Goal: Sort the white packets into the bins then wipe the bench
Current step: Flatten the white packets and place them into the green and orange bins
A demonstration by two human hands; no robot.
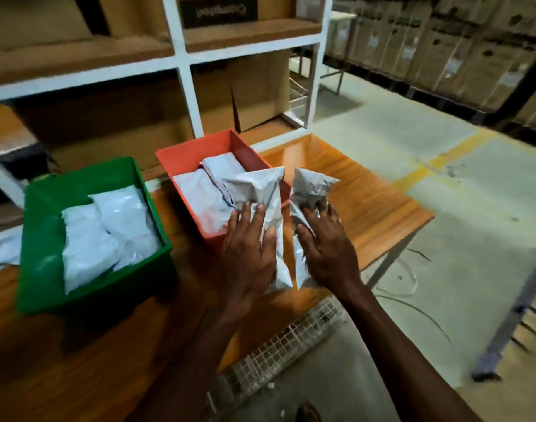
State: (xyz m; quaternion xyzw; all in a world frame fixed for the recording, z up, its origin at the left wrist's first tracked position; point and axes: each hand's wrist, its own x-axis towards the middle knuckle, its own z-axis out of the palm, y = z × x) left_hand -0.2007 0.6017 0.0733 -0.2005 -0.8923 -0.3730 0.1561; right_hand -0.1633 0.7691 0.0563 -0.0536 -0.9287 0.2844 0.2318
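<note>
My left hand point(250, 251) grips a crumpled white packet point(257, 185) upright, just in front of the red bin point(181, 153). My right hand point(327, 245) grips a second white packet point(314, 184) beside it, over the wooden bench point(370, 205). The red bin holds two or three white packets point(203, 196). To the left stands a green bin point(44, 239) with more white packets point(108, 233) lying in it.
A white-framed shelf point(181, 62) with cardboard boxes stands behind the bench. Another white packet point(0, 251) lies at the far left edge. A white wire grid point(294, 339) sits below the bench's near edge. Concrete floor with a yellow line point(437, 166) lies right.
</note>
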